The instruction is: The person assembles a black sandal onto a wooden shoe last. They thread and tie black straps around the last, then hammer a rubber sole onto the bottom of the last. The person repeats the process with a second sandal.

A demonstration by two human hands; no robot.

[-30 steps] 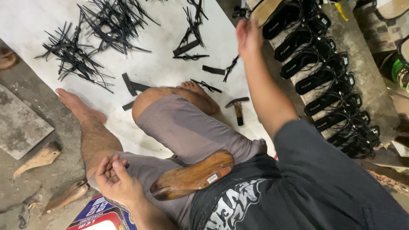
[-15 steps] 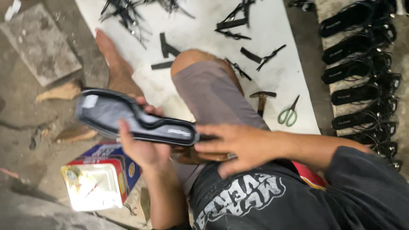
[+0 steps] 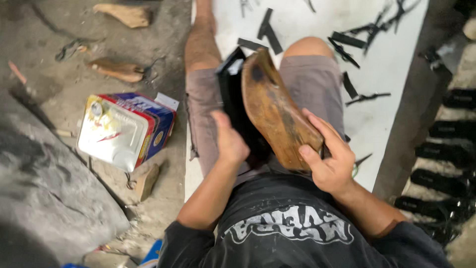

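Right hand [image 3: 329, 166] is what I see first: it grips the heel end of one wooden shoe last [image 3: 277, 111], thumb on the near face and fingers wrapped behind, holding it tilted up over the lap with its toe pointing away from the body. Left hand [image 3: 229, 141] presses against one black sandal sole [image 3: 233, 94] that stands on edge just beside the last, touching its left side; the fingers curl round the sole's far side, so I read it as grasping, though the fingertips are hidden from me. Both forearms come in from the bottom of the view, bent at the elbows, and meet above the grey shorts [image 3: 307, 82].

Counting the rest: one tin can [image 3: 124, 129] with a red and blue label lies on its side on the dirt floor, well to the left of the legs. Three more wooden lasts lie about it, one at the top edge [image 3: 124, 14], one above the can [image 3: 115, 69], one below it [image 3: 147, 181]. On the white sheet [image 3: 391, 74] beyond the knees I count about seven loose black straps [image 3: 267, 32], though blur makes that rough. A pair of scissors [image 3: 359, 164] peeks out by the right wrist. Finished black sandals [image 3: 446, 156] sit in a row at the right edge, at least five visible.
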